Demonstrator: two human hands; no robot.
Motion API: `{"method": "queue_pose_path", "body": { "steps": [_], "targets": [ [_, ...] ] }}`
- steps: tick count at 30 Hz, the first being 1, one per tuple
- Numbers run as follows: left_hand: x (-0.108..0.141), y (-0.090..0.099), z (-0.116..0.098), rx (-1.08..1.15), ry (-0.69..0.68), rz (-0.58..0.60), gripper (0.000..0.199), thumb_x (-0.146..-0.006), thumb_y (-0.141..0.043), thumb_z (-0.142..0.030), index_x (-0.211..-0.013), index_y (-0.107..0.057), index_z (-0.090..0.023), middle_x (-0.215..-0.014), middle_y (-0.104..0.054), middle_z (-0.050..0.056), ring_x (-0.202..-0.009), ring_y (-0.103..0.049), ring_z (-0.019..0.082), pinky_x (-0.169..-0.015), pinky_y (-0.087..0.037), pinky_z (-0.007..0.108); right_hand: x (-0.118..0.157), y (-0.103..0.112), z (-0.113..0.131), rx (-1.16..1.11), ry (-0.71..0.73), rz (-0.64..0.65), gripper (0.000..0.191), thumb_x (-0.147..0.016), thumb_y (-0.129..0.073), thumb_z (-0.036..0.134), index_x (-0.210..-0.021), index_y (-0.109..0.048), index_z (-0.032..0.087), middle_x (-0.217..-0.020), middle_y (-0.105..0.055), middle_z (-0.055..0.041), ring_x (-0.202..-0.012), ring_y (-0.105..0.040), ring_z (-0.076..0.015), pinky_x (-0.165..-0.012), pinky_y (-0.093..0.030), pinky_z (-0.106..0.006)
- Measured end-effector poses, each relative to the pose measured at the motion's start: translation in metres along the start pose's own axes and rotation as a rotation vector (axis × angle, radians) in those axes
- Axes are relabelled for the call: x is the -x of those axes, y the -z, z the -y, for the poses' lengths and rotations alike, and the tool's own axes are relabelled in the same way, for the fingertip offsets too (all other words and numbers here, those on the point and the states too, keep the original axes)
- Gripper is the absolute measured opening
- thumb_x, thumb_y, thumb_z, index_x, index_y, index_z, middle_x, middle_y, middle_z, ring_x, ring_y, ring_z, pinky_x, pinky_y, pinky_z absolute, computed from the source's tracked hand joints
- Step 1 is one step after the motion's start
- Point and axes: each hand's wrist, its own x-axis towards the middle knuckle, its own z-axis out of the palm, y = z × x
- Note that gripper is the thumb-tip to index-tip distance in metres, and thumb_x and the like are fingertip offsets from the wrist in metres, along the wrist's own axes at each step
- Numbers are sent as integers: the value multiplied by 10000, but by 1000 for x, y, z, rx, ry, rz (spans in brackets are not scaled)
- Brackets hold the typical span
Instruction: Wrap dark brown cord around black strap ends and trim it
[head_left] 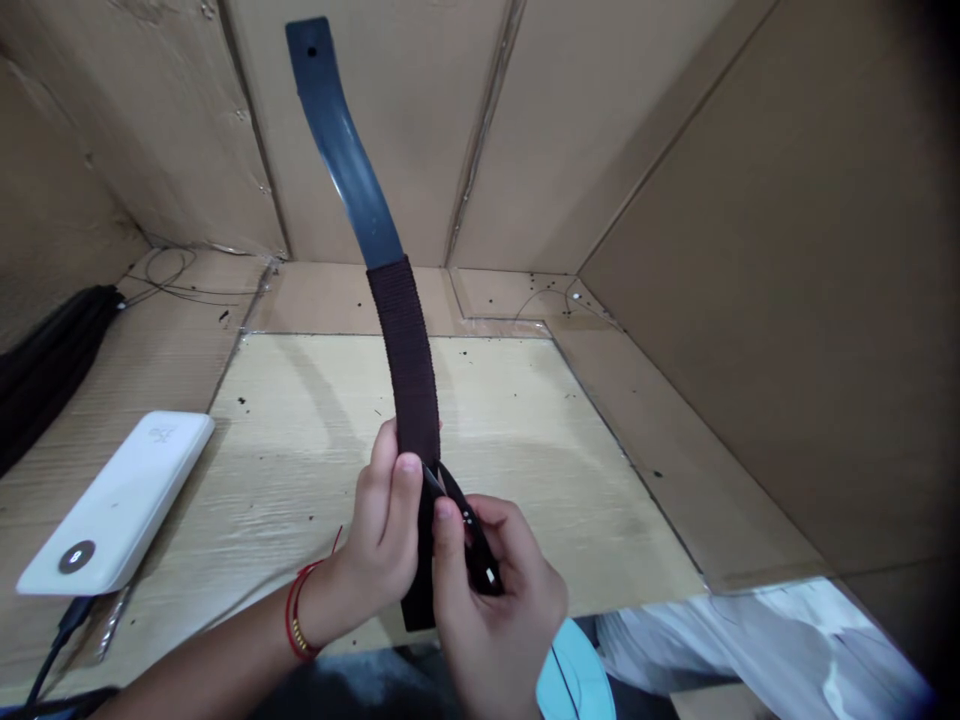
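Note:
A long curved dark strip (349, 170) with a hole near its top end stands tilted upright in front of me. Dark brown ribbed cord (405, 350) is wound tightly around its middle. My left hand (386, 520) is closed on the strip's lower part, its thumb lying along the front at the wrapped section. In my right hand (495, 590) are black thread snips (476, 545), pinched between thumb and fingers. Their two pointed blades reach up to the lower edge of the winding, beside my left thumb. Whether any thread lies between the blades is too small to tell.
A white power bank (120, 505) with a cable plugged in lies at left. Behind it rests a bundle of black cords (56, 350). Cardboard walls (600, 130) enclose the pale work board (525, 420), which carries small dark scraps. A light-blue round object (577, 670) shows below the front edge.

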Motion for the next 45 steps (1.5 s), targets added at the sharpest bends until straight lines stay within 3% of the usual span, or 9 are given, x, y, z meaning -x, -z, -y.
{"method": "queue_pose_path", "body": {
  "steps": [5,11,14,19,22,26,34,39,45],
  "targets": [
    [2,-2,-2,-1,87,17,529,-944,-474,-530,-1346,-490,-187,-1043,-679,112,-883,-655,234,-697,-567,334,1,-2,-7,8,0,-46,75,-853,-651,177,-816,-592,151,-527,-581,54,-402,-506,-45,-409,-398,-125],
    [-1,-5,-6,36,140,56,497,-948,-467,-528,-1325,-496,-205,-1090,-668,114,-910,-645,223,-733,-565,326,-5,-4,-9,-10,21,-35,76,-850,-653,180,-803,-602,148,-509,-574,55,-379,-505,-47,-389,-397,-132],
    [-3,-6,-8,72,147,107,450,-960,-456,-508,-1291,-526,-212,-1046,-675,101,-934,-642,224,-781,-561,334,-8,-6,-7,-48,-67,-50,108,-854,-661,226,-794,-615,150,-505,-583,45,-377,-516,-62,-388,-412,-152],
    [-6,-6,-10,122,202,104,433,-942,-479,-527,-1237,-572,-223,-992,-683,95,-875,-650,217,-691,-564,303,-7,-6,-10,-56,-75,-41,105,-854,-665,233,-808,-617,152,-500,-585,41,-374,-526,-73,-385,-425,-162],
    [-12,-6,-15,158,242,109,449,-935,-470,-562,-1184,-601,-212,-806,-669,55,-676,-627,163,-556,-529,248,-5,-3,-9,-61,-99,-27,109,-868,-654,238,-817,-613,151,-518,-600,38,-393,-550,-73,-405,-449,-151],
    [-21,-5,-24,371,308,123,503,-950,-398,-598,-1283,-505,-236,-479,-491,-67,-353,-434,100,-339,-370,190,-2,0,-1,-85,-141,10,135,-886,-641,243,-786,-615,157,-588,-661,18,-463,-609,-72,-473,-498,-129],
    [-22,-3,-29,565,336,193,650,-871,-421,-722,-1328,-477,-264,-563,-547,-36,-397,-472,103,-371,-402,203,-4,-4,-1,-116,-146,27,122,-880,-640,245,-802,-619,153,-590,-656,13,-463,-601,-74,-466,-492,-136],
    [-18,-3,-25,522,338,225,631,-877,-400,-722,-1339,-483,-299,-650,-572,-14,-450,-518,128,-380,-437,233,-9,-2,-9,-100,-76,81,81,-853,-653,195,-823,-589,155,-542,-606,35,-404,-560,-73,-411,-457,-141],
    [-18,-3,-23,366,292,177,663,-905,-343,-706,-1351,-515,-247,-644,-622,18,-484,-564,161,-450,-504,283,-8,-1,-9,-90,-67,94,79,-852,-647,188,-818,-582,158,-529,-587,45,-392,-544,-65,-398,-440,-137]
  ]
}}
